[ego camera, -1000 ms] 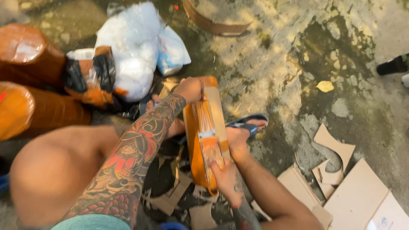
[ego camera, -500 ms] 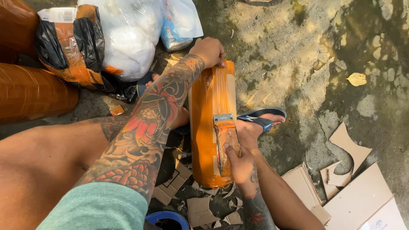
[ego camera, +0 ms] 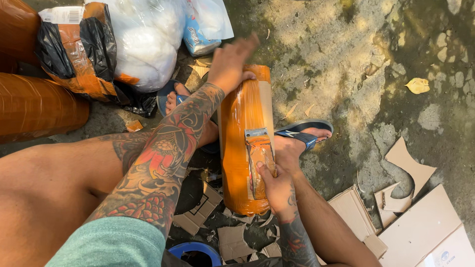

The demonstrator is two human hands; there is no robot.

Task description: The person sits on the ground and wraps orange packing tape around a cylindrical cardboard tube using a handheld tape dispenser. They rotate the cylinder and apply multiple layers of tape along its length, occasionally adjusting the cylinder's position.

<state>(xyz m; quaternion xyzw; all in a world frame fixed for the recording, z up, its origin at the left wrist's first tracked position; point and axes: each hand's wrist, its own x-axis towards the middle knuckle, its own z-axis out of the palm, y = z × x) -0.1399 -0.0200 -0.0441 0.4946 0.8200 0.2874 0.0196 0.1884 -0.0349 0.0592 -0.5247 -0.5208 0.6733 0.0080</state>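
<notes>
Orange parcel long axis 12–6; L hand fingers spread at 12 end, R hand gripping tape dispenser nearer 6.

parcel between feet | bags behind-left | cardboard scraps right (on ground)

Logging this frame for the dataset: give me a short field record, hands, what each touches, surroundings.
left hand: on top end of orange-taped parcel, fingers lifted
right hand: grips tape dispenser against parcel side
parcel: upright between feet in blue sandals
ground: cardboard scraps, blue tape roll
behind: white plastic bag, more orange-wrapped bundles
</notes>
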